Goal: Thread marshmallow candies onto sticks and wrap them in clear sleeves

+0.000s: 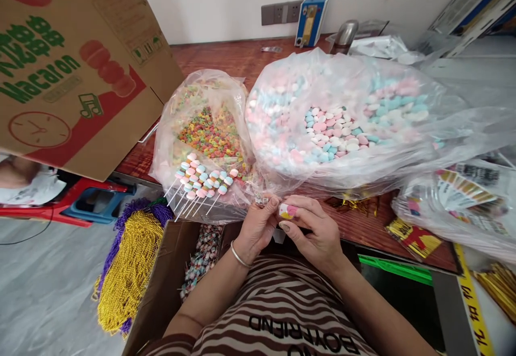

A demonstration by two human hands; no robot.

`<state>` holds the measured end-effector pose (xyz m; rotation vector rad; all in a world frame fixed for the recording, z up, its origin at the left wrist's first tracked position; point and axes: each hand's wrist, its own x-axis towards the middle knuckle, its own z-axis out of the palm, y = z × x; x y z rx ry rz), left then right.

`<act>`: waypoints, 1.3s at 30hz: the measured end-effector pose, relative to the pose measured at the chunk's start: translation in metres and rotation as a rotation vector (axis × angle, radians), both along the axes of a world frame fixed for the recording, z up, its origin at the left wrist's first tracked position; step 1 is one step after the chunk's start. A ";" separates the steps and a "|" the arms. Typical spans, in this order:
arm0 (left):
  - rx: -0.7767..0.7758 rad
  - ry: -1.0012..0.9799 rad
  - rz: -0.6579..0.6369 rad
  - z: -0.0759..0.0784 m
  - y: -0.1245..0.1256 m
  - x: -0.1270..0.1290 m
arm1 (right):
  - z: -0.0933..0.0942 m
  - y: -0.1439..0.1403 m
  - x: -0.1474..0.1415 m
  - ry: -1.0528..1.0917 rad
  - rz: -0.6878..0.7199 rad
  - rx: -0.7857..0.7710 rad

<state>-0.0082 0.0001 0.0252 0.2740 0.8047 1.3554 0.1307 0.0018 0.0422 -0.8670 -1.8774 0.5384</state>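
My left hand [258, 226], a bracelet at its wrist, is closed in a pinch at the table's front edge. A small clear plastic piece [261, 200] shows at its fingertips; what is inside it is too small to tell. My right hand [316, 229] is closed on a small white, pink and yellow printed wrapper [287, 211], close beside the left fingertips. Left of my hands, several candy sticks [201, 176] with pink, white and blue candies lie on a clear bag of colourful ring candies [212, 135]. Behind my hands is a large clear bag of pastel candies [334, 130].
A cardboard box [80, 71] stands at left. An open carton [161, 275] by my lap holds wrapped sticks. Gold bead strings [131, 270] hang beside it. Plastic packets [475, 200] and a gold packet [415, 237] lie right. A blue device [312, 21] stands by the wall.
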 end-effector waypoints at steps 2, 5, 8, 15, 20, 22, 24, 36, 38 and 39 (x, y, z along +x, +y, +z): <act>0.021 0.006 0.057 -0.004 -0.001 -0.004 | 0.000 0.000 -0.003 -0.015 0.011 0.016; 0.027 0.008 0.124 -0.010 -0.004 -0.017 | 0.004 0.000 -0.008 -0.019 0.040 0.014; -0.018 -0.020 0.280 -0.013 -0.014 -0.050 | 0.008 0.007 -0.018 0.009 0.045 -0.022; 0.106 0.037 0.596 -0.016 -0.068 -0.149 | -0.007 0.029 -0.115 -0.644 0.341 -0.195; 0.128 0.073 0.718 -0.024 -0.092 -0.176 | -0.020 0.028 -0.210 -0.838 0.470 -0.332; 0.122 0.050 0.740 -0.024 -0.093 -0.180 | -0.024 0.030 -0.227 -0.825 0.459 -0.360; 0.112 0.017 0.741 -0.023 -0.090 -0.182 | -0.029 0.031 -0.224 -0.809 0.421 -0.384; 0.065 -0.254 0.560 -0.025 -0.032 -0.143 | -0.035 0.025 -0.044 -0.473 0.055 -0.287; 0.039 -0.254 0.543 -0.026 -0.024 -0.133 | -0.025 0.023 -0.027 -0.515 0.030 -0.192; 0.020 -0.249 0.540 -0.026 -0.021 -0.129 | -0.020 0.022 -0.020 -0.514 0.020 -0.170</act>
